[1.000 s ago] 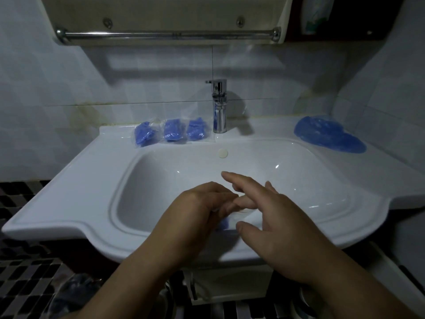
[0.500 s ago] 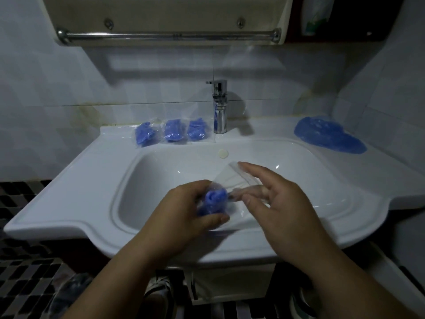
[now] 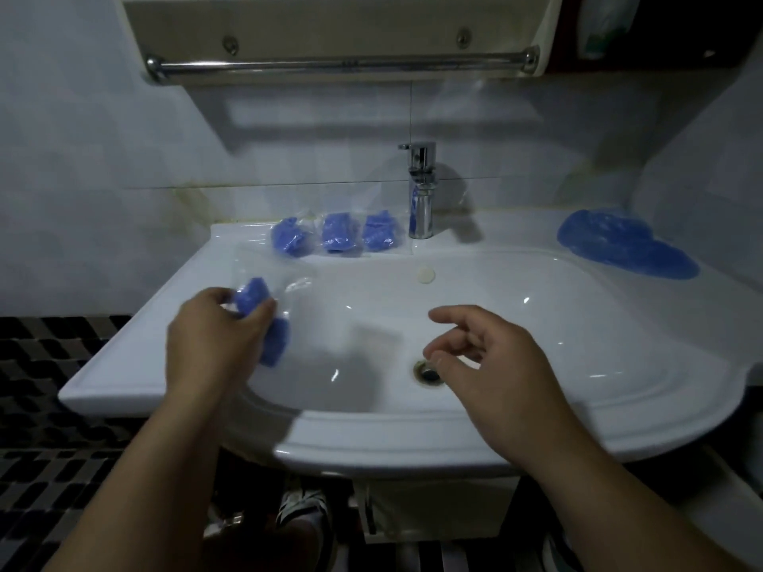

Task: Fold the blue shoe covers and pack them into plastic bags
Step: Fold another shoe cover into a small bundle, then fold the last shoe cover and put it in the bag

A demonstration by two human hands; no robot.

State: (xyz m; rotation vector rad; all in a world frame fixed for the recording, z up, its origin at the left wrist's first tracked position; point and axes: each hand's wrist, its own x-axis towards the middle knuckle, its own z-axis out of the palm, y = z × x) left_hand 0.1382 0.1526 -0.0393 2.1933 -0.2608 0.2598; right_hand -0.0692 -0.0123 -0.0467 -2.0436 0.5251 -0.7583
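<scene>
while both hands hang over the sink: the scene splits into held bag, packed bags and loose covers.
left hand (image 3: pixel 214 336): over the left side of the sink (image 3: pixel 124 365), fingers curled and pressed on a clear plastic bag (image 3: pixel 285 282) with a folded blue shoe cover (image 3: pixel 264 319) inside; thumb on the near side, blue showing above and below the fingers. motion blur softens the edges.
right hand (image 3: pixel 491 365): above the basin near the drain (image 3: pixel 429 371), holding nothing; fingers loosely bent and slightly spread, index finger pointing left.
held bag position: above the sink's left rim, apart from the other bags.
packed bags (image 3: pixel 336 235): three small clear bags, each with a blue bundle, side by side on the back ledge, just left of the faucet (image 3: pixel 421 192).
loose shoe covers (image 3: pixel 623 249): a flat blue heap on the right back corner of the sink top, well apart from both hands.
overflow cap (image 3: pixel 425 275): pale round disc on the back wall of the basin.
towel bar (image 3: pixel 342 66): chrome, under the cabinet above.
floor: dark patterned tiles to the left; a shoe (image 3: pixel 305 509) below the sink.
</scene>
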